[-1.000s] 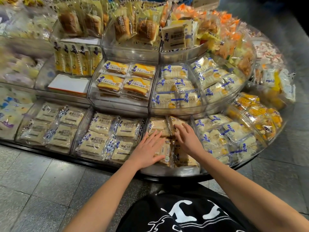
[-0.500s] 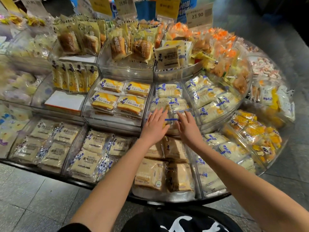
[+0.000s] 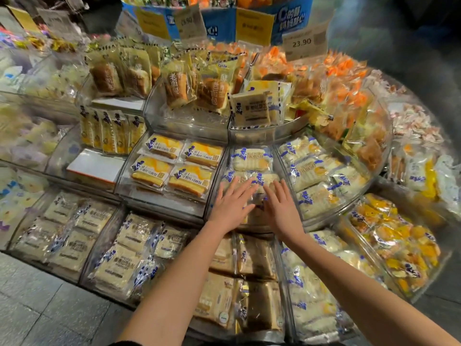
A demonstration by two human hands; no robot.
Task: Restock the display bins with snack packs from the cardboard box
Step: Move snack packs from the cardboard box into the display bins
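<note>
A round tiered display of clear plastic bins holds wrapped snack packs. In the middle-tier bin [image 3: 225, 158] straight ahead lie pale bread packs with blue print [image 3: 252, 159]. My left hand [image 3: 233, 204] lies flat, fingers spread, on the front packs of that bin. My right hand [image 3: 279, 208] lies flat beside it on the same packs, fingers straight. Neither hand grips a pack. The lower bin under my forearms holds brown sandwich packs [image 3: 254, 258]. No cardboard box is in view.
Yellow cake packs [image 3: 174, 168] fill the bin to the left, more blue-print packs [image 3: 316, 171] the bin to the right. Bread loaves [image 3: 189, 86] and price signs [image 3: 303, 42] stand on the upper tier. Grey tiled floor [image 3: 37, 308] lies at lower left.
Both hands left the brown packs in the lower bin and moved up to the middle-tier bin, where they now lie flat on the blue-print packs. The view came closer and tilted up.
</note>
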